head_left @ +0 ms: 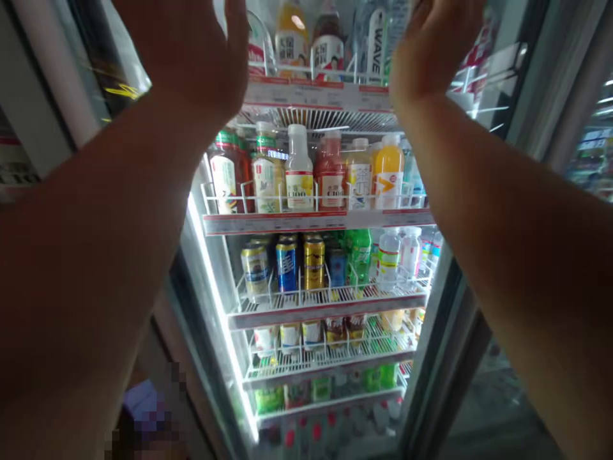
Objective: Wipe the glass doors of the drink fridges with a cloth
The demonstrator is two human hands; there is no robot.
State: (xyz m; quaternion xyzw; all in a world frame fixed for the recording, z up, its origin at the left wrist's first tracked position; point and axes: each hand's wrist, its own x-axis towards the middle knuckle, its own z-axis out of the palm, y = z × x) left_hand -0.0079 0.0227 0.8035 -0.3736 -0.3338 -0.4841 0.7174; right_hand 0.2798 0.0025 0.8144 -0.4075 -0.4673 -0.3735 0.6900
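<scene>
Both my arms reach up and forward to the top shelf of an upright drinks fridge. My left hand (196,54) is at the top left, its thumb raised and apart from the palm; the other fingers are cut off by the frame's upper edge. Right beside that thumb stands a clear bottle with a red and white label (258,48). At the top right my right hand (428,48) is next to a clear water bottle (376,41); its fingers are mostly out of frame. Between the hands stand an orange drink bottle (291,41) and a dark drink bottle (328,45).
A wire-fronted shelf (311,220) below carries several juice and tea bottles, such as an orange juice bottle (389,169). Lower down are a blue can (287,265), a gold can (314,263) and a green bottle (360,255). Door frames (445,358) flank the opening.
</scene>
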